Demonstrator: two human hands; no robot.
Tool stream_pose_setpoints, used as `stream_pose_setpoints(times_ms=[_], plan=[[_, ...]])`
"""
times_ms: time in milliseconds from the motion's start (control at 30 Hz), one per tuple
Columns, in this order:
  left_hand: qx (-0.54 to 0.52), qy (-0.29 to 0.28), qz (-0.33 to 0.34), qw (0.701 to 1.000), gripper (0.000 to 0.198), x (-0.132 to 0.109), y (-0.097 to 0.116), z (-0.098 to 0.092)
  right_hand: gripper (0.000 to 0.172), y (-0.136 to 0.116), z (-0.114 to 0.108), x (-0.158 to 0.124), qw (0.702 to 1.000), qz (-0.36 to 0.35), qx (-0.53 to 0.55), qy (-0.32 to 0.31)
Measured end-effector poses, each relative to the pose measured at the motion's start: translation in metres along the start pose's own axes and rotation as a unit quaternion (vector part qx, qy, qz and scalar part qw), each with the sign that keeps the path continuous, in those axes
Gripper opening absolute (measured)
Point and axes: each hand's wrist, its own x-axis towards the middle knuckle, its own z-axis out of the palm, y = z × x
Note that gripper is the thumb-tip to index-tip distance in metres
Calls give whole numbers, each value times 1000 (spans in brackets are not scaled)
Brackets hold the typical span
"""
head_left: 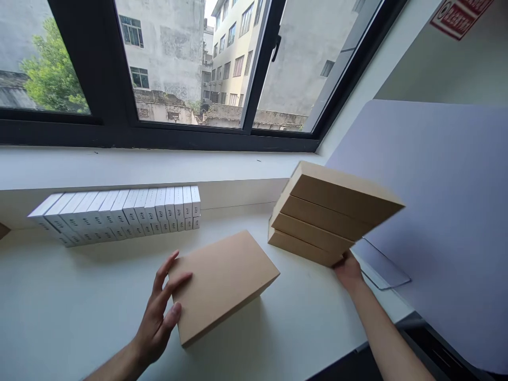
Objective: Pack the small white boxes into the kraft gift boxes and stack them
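Observation:
A brown cardboard box (226, 283) rests on the white table in the middle of the head view. My left hand (161, 312) touches its left end, with the fingers spread over the top and edge. At the right stands a stack of several brown boxes (317, 217), piled one on another. My right hand (347, 267) is at the lower right corner of this stack, its fingertips mostly hidden behind or under the boxes.
Rows of small white boxes (123, 214) stand at the back left against the wall. A pale panel (444, 211) with a wire loop (387, 288) rises on the right. Black equipment (436, 349) lies at the lower right. A dark-framed window (198, 138) is behind the table.

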Motion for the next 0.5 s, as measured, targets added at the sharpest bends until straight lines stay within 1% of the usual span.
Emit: stream_pose_setpoints(times_ms=[100,133,200,267,333,433,500], plan=[[0,7,-7,1000,40,1,2,1,53,-9,44,33,994,61,16,-90],[2,8,-7,1000,40,1,2,1,61,-10,56,40,991,72,20,-111],[7,8,-4,1000,40,2,1,1,71,-13,72,46,987,81,21,-140],[9,1,1,1000,41,2,-1,1,75,-15,80,47,985,76,15,-157],[10,-8,4,1000,41,3,-2,0,78,-16,81,42,986,56,0,-159],[4,-9,-4,1000,41,3,0,-3,80,-14,78,25,990,8,-38,-133],[-9,-3,-20,1000,41,3,3,-5,77,-9,76,4,991,-33,-77,-100]])
